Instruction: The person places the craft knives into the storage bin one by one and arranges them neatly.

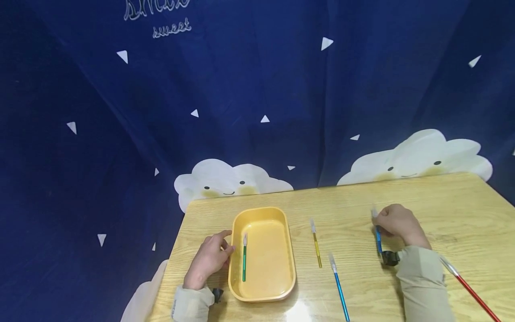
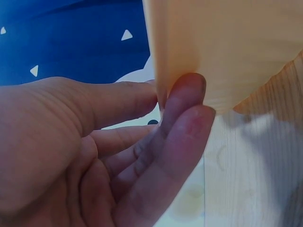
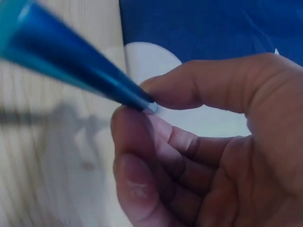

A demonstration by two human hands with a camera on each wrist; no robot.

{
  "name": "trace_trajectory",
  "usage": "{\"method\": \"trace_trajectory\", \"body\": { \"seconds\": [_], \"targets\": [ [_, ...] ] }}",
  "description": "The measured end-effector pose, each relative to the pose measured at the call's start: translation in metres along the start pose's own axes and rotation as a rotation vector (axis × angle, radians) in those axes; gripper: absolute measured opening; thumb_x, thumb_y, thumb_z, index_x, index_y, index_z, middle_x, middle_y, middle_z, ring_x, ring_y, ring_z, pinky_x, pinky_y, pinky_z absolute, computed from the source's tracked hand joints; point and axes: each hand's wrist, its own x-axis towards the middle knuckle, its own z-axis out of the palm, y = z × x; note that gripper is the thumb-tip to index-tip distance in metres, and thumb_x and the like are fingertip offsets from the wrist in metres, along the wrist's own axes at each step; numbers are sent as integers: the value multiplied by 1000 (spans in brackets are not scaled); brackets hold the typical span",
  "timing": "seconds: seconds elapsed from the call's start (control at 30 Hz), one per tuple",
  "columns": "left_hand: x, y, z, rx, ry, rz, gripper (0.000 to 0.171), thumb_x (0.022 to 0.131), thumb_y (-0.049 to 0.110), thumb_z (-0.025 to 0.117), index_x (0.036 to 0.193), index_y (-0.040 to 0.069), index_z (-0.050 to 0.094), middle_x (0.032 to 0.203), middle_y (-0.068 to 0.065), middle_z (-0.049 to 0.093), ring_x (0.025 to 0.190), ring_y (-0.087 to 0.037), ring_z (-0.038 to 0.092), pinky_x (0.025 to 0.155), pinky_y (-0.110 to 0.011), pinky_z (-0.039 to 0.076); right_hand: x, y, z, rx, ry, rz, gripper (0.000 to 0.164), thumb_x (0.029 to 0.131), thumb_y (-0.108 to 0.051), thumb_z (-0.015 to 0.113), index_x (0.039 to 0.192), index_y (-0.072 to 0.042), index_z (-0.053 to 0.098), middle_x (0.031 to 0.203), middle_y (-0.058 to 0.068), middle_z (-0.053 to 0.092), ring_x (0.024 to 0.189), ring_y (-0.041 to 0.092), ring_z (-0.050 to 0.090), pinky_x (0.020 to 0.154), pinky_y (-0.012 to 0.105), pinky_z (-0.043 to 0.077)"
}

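Note:
My left hand (image 1: 210,257) pinches the left rim of a yellow tray (image 1: 292,268); in the left wrist view, thumb and fingers meet at the tray's wall (image 2: 227,47). Inside the tray, toward its left side, lies a green craft knife (image 1: 244,264) with a clear cap. Over on the right, my right hand (image 1: 398,221) pinches a blue craft knife (image 1: 378,239) near its capped end. The right wrist view shows its blue handle (image 3: 75,59) up close, tapering to the fingertips; the blade end is hidden there.
Between tray and right hand lie a yellow craft knife (image 1: 316,246) and another blue one (image 1: 339,288). A red one (image 1: 472,290) lies right of the right forearm. The wooden table (image 1: 334,201) ends at a dark blue curtain (image 1: 257,80) with white clouds.

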Motion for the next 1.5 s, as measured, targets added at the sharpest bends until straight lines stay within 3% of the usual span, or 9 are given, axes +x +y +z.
{"method": "trace_trajectory", "body": {
  "seconds": [0.27, 0.43, 0.53, 0.7, 0.97, 1.13, 1.3, 1.5],
  "targets": [
    [3, 0, 1, -4, -4, 20, 53, 97, 6, 70, 146, -6, 53, 80, -7, 67, 56, -22, 70, 52, -26, 55, -3, -37, 8, 5, 26, -41, 31, 96, -23, 57, 67, -11, 60, 58, 1, 65, 60, 19, 61, 69, 31, 47],
    [3, -2, 1, -1, -8, 10, 53, 97, 6, 69, 146, -6, 53, 80, -6, 67, 56, -21, 70, 51, -26, 55, -7, -60, 12, 71, 18, -42, 23, 95, -22, 63, 87, -2, 70, 64, 2, 71, 64, 18, 69, 66, 32, 53],
    [2, -5, 1, 4, -6, 7, 53, 97, 6, 69, 146, -6, 53, 78, -5, 66, 55, -21, 69, 52, -26, 54, -11, -82, 20, 140, 21, -67, 21, 93, -17, 66, 98, 3, 71, 69, 4, 74, 66, 19, 73, 64, 34, 59],
    [1, -8, 1, 3, -8, 6, 53, 97, 6, 70, 146, -6, 53, 78, -4, 66, 55, -21, 69, 52, -27, 53, -15, -123, 40, 204, 15, -134, 19, 90, -11, 65, 101, 3, 71, 70, 10, 74, 62, 21, 74, 61, 32, 60],
    [1, -5, -1, 8, -7, 15, 53, 97, 6, 70, 146, -5, 54, 79, -5, 66, 55, -19, 69, 52, -26, 54, -12, -181, 75, 333, 18, -194, 10, 89, -9, 67, 90, 1, 70, 68, 13, 73, 55, 15, 70, 57, 29, 60],
    [1, -5, 0, -3, -13, 27, 53, 97, 6, 70, 146, -6, 53, 80, -6, 67, 56, -21, 69, 52, -26, 55, -9, -207, 100, 352, 13, -166, 7, 88, -7, 68, 85, -1, 69, 68, 14, 74, 54, 14, 69, 56, 31, 61],
    [2, -5, 0, -2, -12, 36, 53, 97, 6, 70, 146, -6, 53, 81, -7, 67, 56, -20, 70, 52, -26, 55, -6, -227, 126, 311, 10, -164, 11, 88, -7, 70, 78, -5, 69, 63, 6, 72, 56, 20, 72, 56, 26, 58],
    [2, -5, -1, 6, -13, 23, 53, 97, 6, 70, 146, -6, 53, 81, -7, 68, 57, -21, 71, 54, -26, 54, -2, -246, 156, 221, 21, -230, 27, 83, -7, 68, 58, -13, 60, 48, -3, 61, 44, 13, 59, 50, 24, 41]
  ]
}}
